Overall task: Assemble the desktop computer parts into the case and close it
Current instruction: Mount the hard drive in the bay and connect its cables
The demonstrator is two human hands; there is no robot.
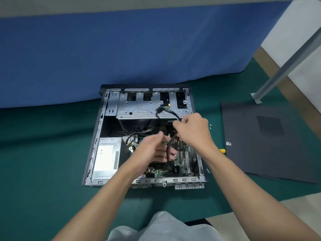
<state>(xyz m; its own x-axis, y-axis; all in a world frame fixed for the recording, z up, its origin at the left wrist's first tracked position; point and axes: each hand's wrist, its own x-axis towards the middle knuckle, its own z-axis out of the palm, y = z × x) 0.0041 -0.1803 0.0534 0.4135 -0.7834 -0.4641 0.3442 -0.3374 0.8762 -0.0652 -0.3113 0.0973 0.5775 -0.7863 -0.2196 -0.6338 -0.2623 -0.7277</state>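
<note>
A head-down view of an open computer case (97, 136) lying on its side on a green mat, its side panel (269, 141) set flat well to the right.

The right hand (192, 131) is closed around a bundle of black cables (166, 112). It holds them above the far part of the motherboard (180, 160), just near the metal drive cage (139, 106), over which one cable loops. The left hand (152, 150) is just left of it and nearer, over the middle of the board. It is blurred, so it is unclear whether its fingers (172, 153) grip the cable loop that crosses them.

The step appears to be routing or plugging in cables. To do it well, line each plug up with its socket, press it straight in, and keep slack wire off the board. The power supply (106, 155) sits in the near left corner.
</note>
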